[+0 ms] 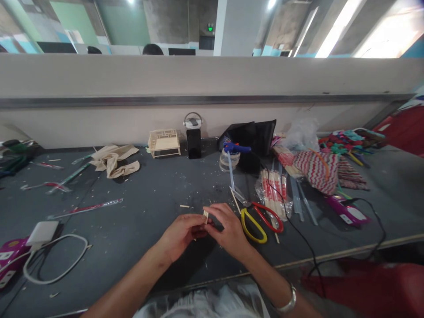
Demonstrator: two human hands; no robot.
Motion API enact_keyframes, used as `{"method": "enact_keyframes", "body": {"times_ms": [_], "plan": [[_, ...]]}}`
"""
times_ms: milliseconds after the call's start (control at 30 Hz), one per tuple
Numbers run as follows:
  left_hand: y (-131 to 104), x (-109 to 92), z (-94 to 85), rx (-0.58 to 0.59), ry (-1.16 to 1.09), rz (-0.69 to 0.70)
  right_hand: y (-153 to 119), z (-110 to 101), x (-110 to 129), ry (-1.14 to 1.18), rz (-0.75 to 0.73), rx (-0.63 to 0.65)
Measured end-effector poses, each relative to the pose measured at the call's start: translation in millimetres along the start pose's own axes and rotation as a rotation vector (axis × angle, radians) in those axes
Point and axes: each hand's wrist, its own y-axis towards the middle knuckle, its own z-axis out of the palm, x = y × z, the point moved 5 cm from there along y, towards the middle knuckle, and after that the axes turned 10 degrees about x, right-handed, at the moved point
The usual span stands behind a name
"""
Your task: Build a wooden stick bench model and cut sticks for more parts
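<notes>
My left hand (181, 233) and my right hand (228, 229) meet over the dark grey table (145, 207), near its front edge. Together their fingertips pinch a small bundle of short pale wooden sticks (206, 215), held upright between both hands. Scissors (256, 216) with one yellow and one red handle lie just right of my right hand, blades pointing away. A loose short stick (184, 206) lies on the table just beyond my left hand. A small wooden model frame (164, 142) stands at the back by the partition.
A pack of chopsticks in red-printed wrappers (274, 191) lies right of the scissors, with a black cable (298, 229) crossing it. A glue gun (236, 148), a black device (194, 141), crumpled cloth (114, 160), a white charger with cord (43, 234) and colourful woven items (321, 168) surround the work spot.
</notes>
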Motion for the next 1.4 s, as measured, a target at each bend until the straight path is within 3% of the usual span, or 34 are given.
{"method": "enact_keyframes", "body": {"times_ms": [367, 533, 667, 833, 1033, 1400], "plan": [[2, 0, 4.2, 0.026, -0.026, 0.043, -3, 1, -1, 0.052, -0.030, -0.036], [1, 1, 1.3, -0.045, 0.028, 0.093, -4, 2, 0, 0.058, -0.001, -0.007], [-2, 0, -4.2, -0.108, 0.062, 0.110, -8, -9, -11, 0.090, 0.111, 0.025], [-4, 0, -7.8, -0.107, 0.085, 0.058, -15, -27, -41, -0.214, 0.243, 0.018], [-6, -2, -9.2, -0.121, 0.071, 0.051, -14, -26, -61, -0.788, 0.485, 0.179], [-14, -20, -26.4, -0.216, 0.199, 0.158, -5, -28, -73, -0.822, 0.624, 0.200]]}}
